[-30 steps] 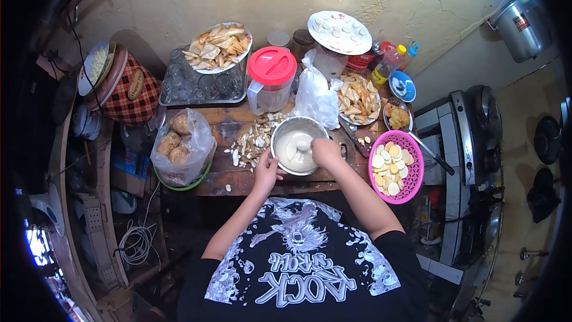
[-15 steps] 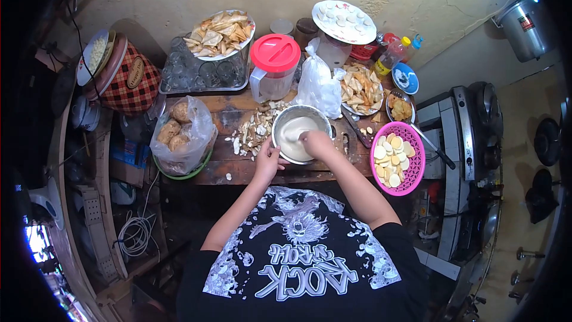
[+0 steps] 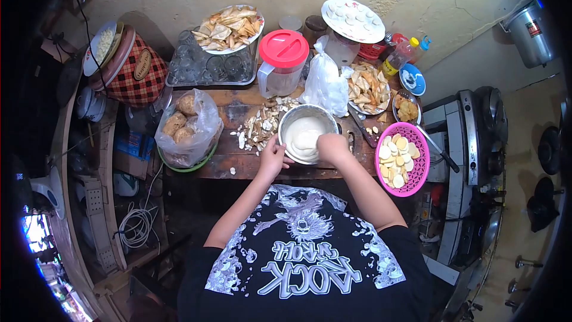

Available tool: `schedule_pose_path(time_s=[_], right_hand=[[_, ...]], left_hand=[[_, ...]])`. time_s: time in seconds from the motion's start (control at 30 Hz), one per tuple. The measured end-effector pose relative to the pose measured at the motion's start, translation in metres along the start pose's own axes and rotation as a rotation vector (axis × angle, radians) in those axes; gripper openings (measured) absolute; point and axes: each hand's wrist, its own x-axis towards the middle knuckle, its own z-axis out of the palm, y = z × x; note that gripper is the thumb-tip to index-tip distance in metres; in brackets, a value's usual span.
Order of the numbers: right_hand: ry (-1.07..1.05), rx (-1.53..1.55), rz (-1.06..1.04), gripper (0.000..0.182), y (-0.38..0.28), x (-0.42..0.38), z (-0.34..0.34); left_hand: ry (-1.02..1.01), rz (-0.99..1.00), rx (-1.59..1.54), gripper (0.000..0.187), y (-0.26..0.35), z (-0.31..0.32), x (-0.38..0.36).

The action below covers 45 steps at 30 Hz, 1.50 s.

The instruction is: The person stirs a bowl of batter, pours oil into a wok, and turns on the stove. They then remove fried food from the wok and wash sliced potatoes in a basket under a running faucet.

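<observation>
A metal bowl (image 3: 285,124) of thick, pale batter (image 3: 306,137) stands near the front edge of the wooden table. My left hand (image 3: 274,158) grips its near left rim. At the right side of the bowl, my right hand (image 3: 333,148) is closed, with its fingertips hidden at the batter; what it holds, if anything, I cannot make out. A raised, smooth swirl shows in the batter beside those fingers. Peelings (image 3: 262,128) lie in a heap left of the bowl. On the right is a pink basket (image 3: 424,167) of pale round slices (image 3: 398,156).
A knife (image 3: 364,130) lies between bowl and basket. Behind stand a red-lidded pitcher (image 3: 282,53), a white plastic bag (image 3: 325,86) and plates of folded fried pieces (image 3: 229,28). A bag of brown tubers (image 3: 182,122) sits at left, a stove (image 3: 469,134) at right.
My right hand has shifted from over the middle of the batter toward the bowl's right rim, and a raised swirl now shows. My left hand stays at the rim. The view has shifted slightly.
</observation>
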Motion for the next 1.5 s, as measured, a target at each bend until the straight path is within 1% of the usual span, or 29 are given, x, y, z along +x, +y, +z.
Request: schedule_pose_path(time_s=[0.1,0.13,0.23,0.33,0.43,0.47,0.57,0.67,0.77,0.8,0.9,0.93,1.03,1.13,1.23,1.33,1.43,1.47,1.5], right_hand=[[0.198,-0.025,0.082,0.014,0.012,0.001,-0.004],[0.321,-0.037,0.022,0.017,0.016,0.005,0.002],[0.525,0.044,-0.098,0.023,0.011,0.007,0.003],[0.577,-0.028,-0.214,0.026,0.006,0.012,-0.005],[0.639,-0.124,-0.378,0.028,0.018,0.025,-0.006],[0.641,-0.133,-0.368,0.029,0.023,0.026,-0.005],[0.444,-0.213,-0.25,0.029,0.033,0.02,0.012],[0.182,-0.201,-0.316,0.029,0.026,-0.004,-0.004],[0.241,-0.148,-0.363,0.031,0.021,0.003,-0.011],[0.32,-0.118,-0.367,0.032,0.021,0.009,-0.012],[0.313,-0.137,-0.234,0.034,0.031,0.028,-0.01],[0.174,-0.241,-0.204,0.028,0.034,0.028,-0.011],[0.252,-0.188,-0.317,0.015,0.036,0.017,-0.012],[0.414,-0.094,-0.266,0.013,0.024,0.014,-0.021],[0.069,-0.184,-0.107,0.017,0.022,0.019,-0.017],[-0.092,-0.09,-0.103,0.017,0.015,0.009,0.002],[-0.101,0.228,-0.161,0.02,0.012,0.021,0.026],[0.003,0.414,-0.159,0.022,0.012,0.027,0.036],[0.076,0.443,-0.087,0.022,0.009,0.032,0.038]], left_hand=[[0.002,0.01,0.009,0.048,0.001,0.001,-0.001],[0.002,0.009,0.011,0.049,0.001,0.001,-0.001],[0.007,0.008,0.0,0.049,0.0,0.001,-0.002],[0.005,0.001,-0.008,0.049,0.0,0.001,-0.004],[-0.001,-0.008,-0.023,0.05,0.002,0.002,-0.006],[0.001,-0.015,-0.018,0.05,0.004,0.002,-0.008],[0.007,-0.015,-0.024,0.05,0.005,0.003,-0.01],[0.004,-0.011,-0.019,0.05,0.006,0.003,-0.011],[-0.008,0.005,-0.031,0.05,0.002,0.002,-0.01],[-0.006,0.0,-0.029,0.05,0.002,0.003,-0.01],[0.006,-0.006,-0.025,0.05,0.005,0.003,-0.012],[0.01,-0.004,-0.025,0.05,0.008,0.004,-0.014],[0.02,0.008,-0.039,0.049,0.009,0.006,-0.016],[0.034,0.013,-0.035,0.048,0.006,0.006,-0.017],[0.045,0.044,-0.042,0.046,0.001,0.006,-0.017],[0.053,0.064,-0.055,0.044,0.001,0.008,-0.019],[0.05,0.059,-0.058,0.044,0.004,0.009,-0.019],[0.047,0.054,-0.054,0.044,0.003,0.008,-0.019],[0.045,0.06,-0.067,0.043,0.004,0.008,-0.019]])
